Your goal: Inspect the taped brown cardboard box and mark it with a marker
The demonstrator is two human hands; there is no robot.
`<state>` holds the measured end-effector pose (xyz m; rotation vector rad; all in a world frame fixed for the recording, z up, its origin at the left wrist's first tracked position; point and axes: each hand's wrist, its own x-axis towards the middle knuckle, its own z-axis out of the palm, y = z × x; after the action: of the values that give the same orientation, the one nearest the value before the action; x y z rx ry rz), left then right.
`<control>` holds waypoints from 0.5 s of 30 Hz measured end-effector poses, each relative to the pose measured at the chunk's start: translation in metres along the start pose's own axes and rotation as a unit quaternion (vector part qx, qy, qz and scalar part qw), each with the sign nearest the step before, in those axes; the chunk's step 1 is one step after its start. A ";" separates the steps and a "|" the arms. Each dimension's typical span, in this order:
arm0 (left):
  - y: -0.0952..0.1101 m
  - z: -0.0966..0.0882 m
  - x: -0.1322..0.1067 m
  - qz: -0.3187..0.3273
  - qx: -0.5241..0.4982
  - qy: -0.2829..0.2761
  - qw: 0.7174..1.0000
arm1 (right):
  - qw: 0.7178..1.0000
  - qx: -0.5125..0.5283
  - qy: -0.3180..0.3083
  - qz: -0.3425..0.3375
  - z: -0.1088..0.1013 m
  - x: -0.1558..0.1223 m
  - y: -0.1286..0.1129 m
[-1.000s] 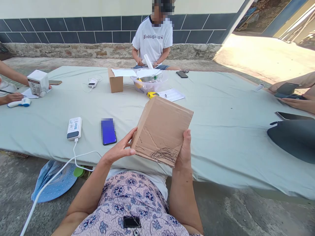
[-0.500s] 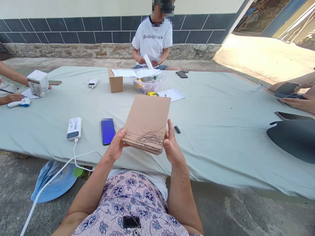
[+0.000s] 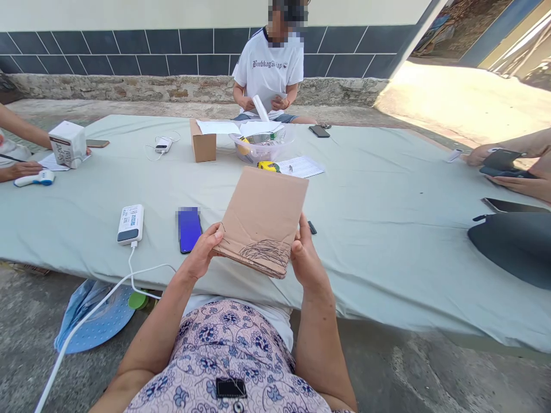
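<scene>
Between my two hands a flat brown piece of cardboard (image 3: 267, 212), seemingly several layers thick, is held above the table's near edge, tilted toward me. Dark pen scribbles cover its lower right corner. My left hand (image 3: 204, 249) grips the lower left corner, thumb on top and fingers underneath. At the right edge, my right hand (image 3: 307, 258) holds it with the thumb by the side and the fingers partly hidden behind. A blue-screened phone (image 3: 190, 230) lies just left of the cardboard. A small black object (image 3: 312, 228) peeks out beside my right fingers.
On the cloth-covered table (image 3: 387, 241) are a white power bank (image 3: 130, 225) with a cable, a clear plastic basket (image 3: 262, 150), a cardboard box (image 3: 203, 143), a yellow tape measure (image 3: 269, 166) and a black cap (image 3: 512, 244). A person (image 3: 269, 69) sits opposite; other people's hands show at both sides.
The cardboard has turned slightly, its far edge shifting right and its near edge dipping. My right hand has moved a little right and down with it, partly covering the small black object.
</scene>
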<state>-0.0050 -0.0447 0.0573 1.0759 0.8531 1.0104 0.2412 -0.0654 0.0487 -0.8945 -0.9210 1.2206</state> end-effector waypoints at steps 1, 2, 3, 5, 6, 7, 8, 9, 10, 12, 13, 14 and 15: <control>0.000 -0.002 0.000 -0.003 0.004 -0.014 1.000 | 1.000 0.002 0.018 -0.008 -0.001 0.001 -0.001; 0.000 -0.003 -0.001 -0.007 0.005 -0.027 1.000 | 0.999 0.004 0.040 -0.018 -0.002 0.002 -0.001; -0.001 -0.005 -0.001 -0.011 0.006 -0.041 0.999 | 0.998 0.006 0.062 -0.030 -0.004 0.003 -0.002; -0.003 -0.009 -0.001 -0.019 0.008 -0.072 0.997 | 0.994 0.008 0.097 -0.057 -0.008 0.006 -0.003; -0.004 -0.010 0.000 -0.023 0.010 -0.090 0.996 | 0.991 0.009 0.112 -0.070 -0.010 0.007 -0.004; -0.004 -0.012 0.000 -0.028 0.013 -0.109 0.994 | 0.989 0.010 0.124 -0.081 -0.013 0.008 -0.005; -0.005 -0.014 0.001 -0.034 0.016 -0.127 0.991 | 0.987 0.012 0.135 -0.088 -0.015 0.009 -0.006; -0.005 -0.015 0.001 -0.040 0.020 -0.142 0.989 | 0.985 0.017 0.145 -0.091 -0.017 0.011 -0.006; -0.005 -0.016 0.002 -0.046 0.023 -0.154 0.987 | 0.984 0.022 0.153 -0.091 -0.019 0.012 -0.007; -0.005 -0.018 0.002 -0.054 0.028 -0.166 0.984 | 0.983 0.031 0.162 -0.084 -0.022 0.014 -0.006; -0.006 -0.019 0.003 -0.056 0.030 -0.169 0.984 | 0.982 0.036 0.166 -0.080 -0.023 0.015 -0.006; -0.006 -0.020 0.003 -0.056 0.028 -0.169 0.984 | 0.981 0.041 0.172 -0.079 -0.023 0.016 -0.005; -0.008 -0.021 0.004 -0.055 0.024 -0.170 0.984 | 0.980 0.045 0.178 -0.081 -0.023 0.017 -0.004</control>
<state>-0.0213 -0.0366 0.0440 1.1878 0.6531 0.6908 0.2660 -0.0511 0.0454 -0.9100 -0.6321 0.9170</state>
